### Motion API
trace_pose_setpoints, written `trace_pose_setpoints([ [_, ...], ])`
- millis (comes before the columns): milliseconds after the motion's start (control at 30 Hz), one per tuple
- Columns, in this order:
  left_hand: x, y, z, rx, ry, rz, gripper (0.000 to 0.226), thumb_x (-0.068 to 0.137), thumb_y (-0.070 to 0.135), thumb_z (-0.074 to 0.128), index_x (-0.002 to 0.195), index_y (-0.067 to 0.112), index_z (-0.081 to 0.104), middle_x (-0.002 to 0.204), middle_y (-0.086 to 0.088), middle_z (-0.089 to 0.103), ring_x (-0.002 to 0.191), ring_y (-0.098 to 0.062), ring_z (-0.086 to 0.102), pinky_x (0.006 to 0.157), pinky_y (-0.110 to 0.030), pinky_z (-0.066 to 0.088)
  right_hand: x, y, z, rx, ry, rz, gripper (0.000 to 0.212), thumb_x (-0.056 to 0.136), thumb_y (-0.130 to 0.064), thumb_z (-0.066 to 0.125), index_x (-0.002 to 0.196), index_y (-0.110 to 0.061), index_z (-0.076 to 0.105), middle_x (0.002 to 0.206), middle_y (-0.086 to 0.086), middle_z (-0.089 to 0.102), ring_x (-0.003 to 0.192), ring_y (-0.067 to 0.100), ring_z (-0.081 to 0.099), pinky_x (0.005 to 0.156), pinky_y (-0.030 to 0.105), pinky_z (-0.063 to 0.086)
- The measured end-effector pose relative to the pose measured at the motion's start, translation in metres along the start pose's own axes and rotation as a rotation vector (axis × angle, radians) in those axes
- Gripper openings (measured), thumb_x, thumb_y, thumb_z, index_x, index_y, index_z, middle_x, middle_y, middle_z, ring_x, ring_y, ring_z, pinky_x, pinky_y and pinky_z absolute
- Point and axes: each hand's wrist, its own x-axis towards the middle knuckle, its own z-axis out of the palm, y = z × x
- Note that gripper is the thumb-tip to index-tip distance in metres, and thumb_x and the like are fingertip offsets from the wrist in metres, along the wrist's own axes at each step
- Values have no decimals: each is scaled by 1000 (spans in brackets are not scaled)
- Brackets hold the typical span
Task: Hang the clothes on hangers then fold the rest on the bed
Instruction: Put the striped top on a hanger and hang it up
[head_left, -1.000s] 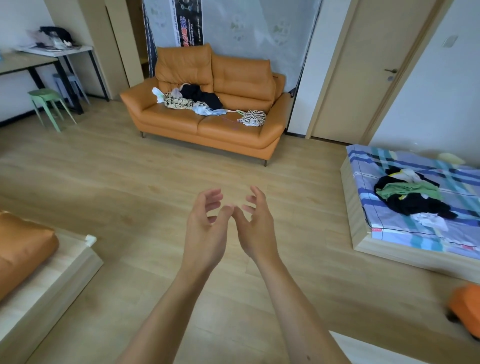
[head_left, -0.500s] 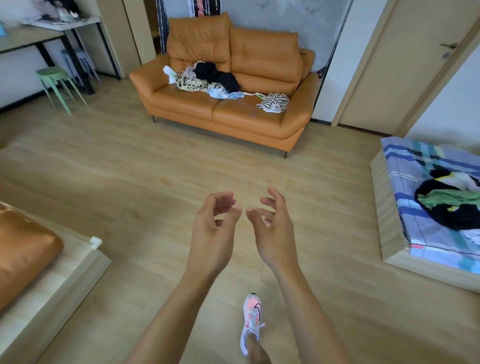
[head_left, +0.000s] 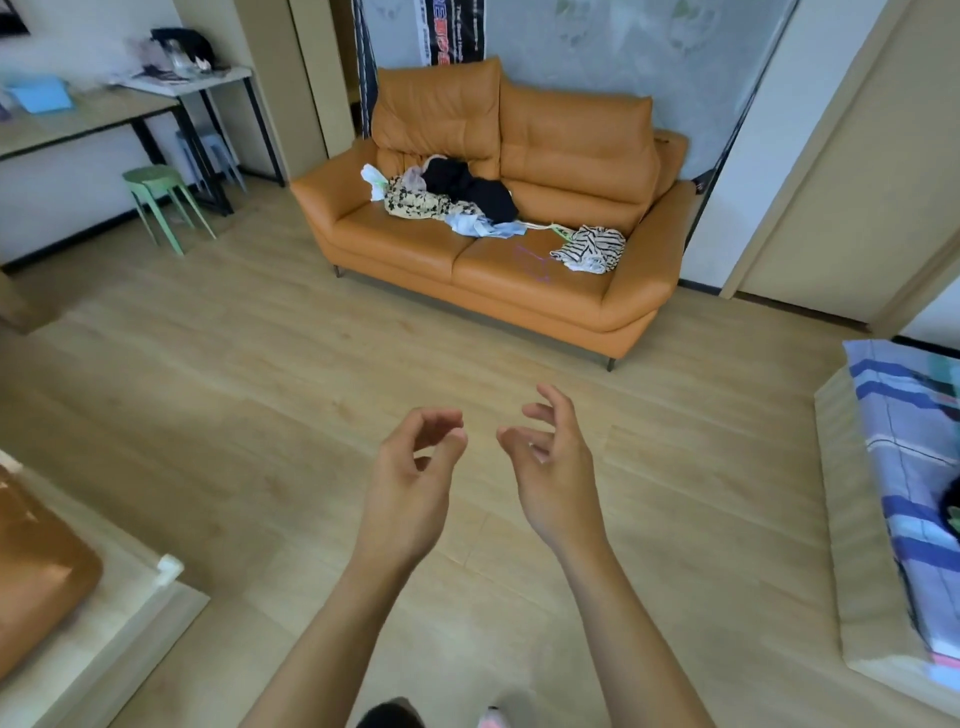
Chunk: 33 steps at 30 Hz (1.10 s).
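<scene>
A pile of clothes (head_left: 447, 195) lies on the orange sofa (head_left: 519, 270) ahead: a black garment, a patterned one, pale pieces. A striped black-and-white garment (head_left: 589, 249) sits apart on the right seat, with a thin purple hanger (head_left: 535, 262) beside it. The bed (head_left: 904, 478) with a striped blue sheet is at the right edge; a dark garment shows at its border. My left hand (head_left: 410, 483) and my right hand (head_left: 553, 467) hang in front of me over the floor, fingers loosely curled, holding nothing.
A green stool (head_left: 158, 200) and desks with clutter stand at the left wall. A low wooden platform (head_left: 104, 639) with an orange cushion (head_left: 36, 577) is at my lower left. A door (head_left: 841, 171) is at the right. Wood floor lies between me and the sofa.
The view has moved closer to the sofa and turned left, pushing the bed to the right edge. My hands have drifted slightly apart; both stay empty.
</scene>
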Motion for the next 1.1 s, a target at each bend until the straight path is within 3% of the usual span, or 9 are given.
trace_pose_setpoints([
  [167, 84, -14, 28, -52, -16, -29, 24, 85, 32, 59, 104, 21, 70, 101, 8, 73, 99, -7, 66, 87, -28, 51, 77, 7, 6, -7, 15, 39, 61, 94, -24, 69, 148, -29, 41, 126, -10, 57, 97, -3, 66, 93, 22, 47],
  [333, 176, -30, 53, -115, -72, -74, 12, 98, 14, 61, 103, 20, 71, 102, 7, 73, 102, -10, 67, 89, -32, 52, 159, 14, 21, -62, 65, 41, 62, 93, -22, 70, 148, -28, 42, 123, -9, 57, 95, -2, 66, 95, 29, 50],
  [500, 293, -29, 72, -153, -107, -82, 13, 98, 13, 60, 100, 20, 71, 100, 6, 73, 102, -13, 66, 96, -40, 52, 258, 10, 38, -96, 79, 60, 60, 94, -23, 69, 146, -32, 41, 122, -12, 57, 93, -3, 66, 95, 32, 51],
  [667, 402, -20, 87, -179, -132, -45, 17, 87, 31, 61, 98, 21, 70, 99, 2, 73, 101, -19, 66, 95, -42, 51, 358, 9, 50, -49, 170, 76, 58, 95, -23, 67, 146, -31, 42, 121, -13, 59, 92, 3, 67, 75, 13, 47],
  [900, 511, -32, 124, -166, -166, -85, 12, 91, 27, 62, 97, 22, 71, 100, 4, 74, 102, -18, 66, 94, -41, 52, 479, 28, 52, -4, 207, 131, 54, 95, -23, 66, 144, -32, 44, 118, -11, 61, 82, -3, 64, 66, 12, 46],
  [1000, 566, -37, 151, -152, -158, -89, 19, 85, 34, 60, 97, 22, 71, 100, 5, 74, 101, -16, 66, 90, -35, 52, 546, 39, 53, 9, 197, 133, 53, 95, -22, 66, 143, -31, 44, 116, -11, 62, 79, -4, 64, 68, 15, 45],
  [1100, 624, -41, 181, -145, -137, -95, 11, 93, 25, 63, 98, 20, 70, 100, 2, 74, 101, -17, 66, 91, -36, 52, 619, 48, 49, 38, 165, 106, 51, 95, -20, 67, 140, -31, 46, 114, -10, 63, 82, -3, 65, 71, 18, 45],
])
